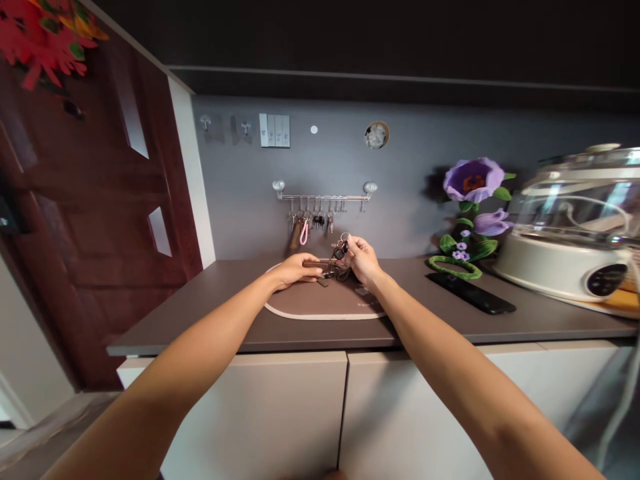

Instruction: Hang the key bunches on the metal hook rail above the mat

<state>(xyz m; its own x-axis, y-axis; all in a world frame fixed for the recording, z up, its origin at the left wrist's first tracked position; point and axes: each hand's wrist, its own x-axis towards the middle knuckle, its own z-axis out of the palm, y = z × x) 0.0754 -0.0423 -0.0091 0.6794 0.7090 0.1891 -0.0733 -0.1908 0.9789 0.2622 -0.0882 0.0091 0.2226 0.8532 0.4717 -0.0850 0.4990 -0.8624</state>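
My right hand (363,261) is closed, its thumb and fingers pinching a bunch of keys (341,253) with a metal ring at the top, held just above the mat. My left hand (298,270) lies low over the left part of the mat, fingers pointing right and closed around a narrow brown piece (315,265) whose kind is unclear. Between the hands, small dark items and a ring crowd together, too small to tell apart. Beneath both hands is a brown oval mat (320,308) with a pale rim.
A hook rail (325,197) on the wall carries several key sets, one with a pink strap (305,231). To the right are a black phone (473,293), a purple artificial flower (474,180) and a cream appliance with a clear cover (545,260). A dark cupboard (375,40) overhangs the counter.
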